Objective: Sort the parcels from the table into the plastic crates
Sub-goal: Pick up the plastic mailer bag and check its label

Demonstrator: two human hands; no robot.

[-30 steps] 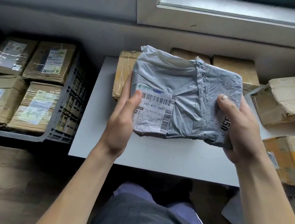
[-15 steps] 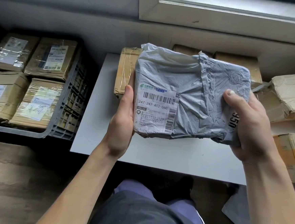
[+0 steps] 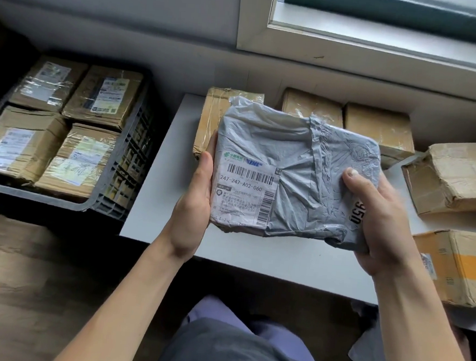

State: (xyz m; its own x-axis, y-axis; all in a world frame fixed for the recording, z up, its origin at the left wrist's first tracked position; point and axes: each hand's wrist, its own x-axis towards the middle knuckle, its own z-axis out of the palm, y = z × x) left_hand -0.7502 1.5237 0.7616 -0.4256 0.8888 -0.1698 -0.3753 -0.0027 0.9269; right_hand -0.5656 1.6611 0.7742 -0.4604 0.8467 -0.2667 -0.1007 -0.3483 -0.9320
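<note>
A grey plastic-wrapped parcel (image 3: 295,162) with a white barcode label is held above the white table (image 3: 155,202), label facing me. My left hand (image 3: 192,205) grips its left edge, thumb along the side and fingers hidden behind. My right hand (image 3: 381,220) grips its right edge, thumb on the front. A dark plastic crate (image 3: 123,171) on the floor at the left holds several taped cardboard parcels (image 3: 90,157).
Taped cardboard boxes line the table's back edge (image 3: 377,125) and stand behind the grey parcel (image 3: 210,115). More boxes sit at the right (image 3: 459,175) and near right (image 3: 463,266). A window sill runs above. My lap is below the table's front edge.
The parcel stays held in both hands. My left thumb has come off the label to the parcel's left edge, and the label now shows in full.
</note>
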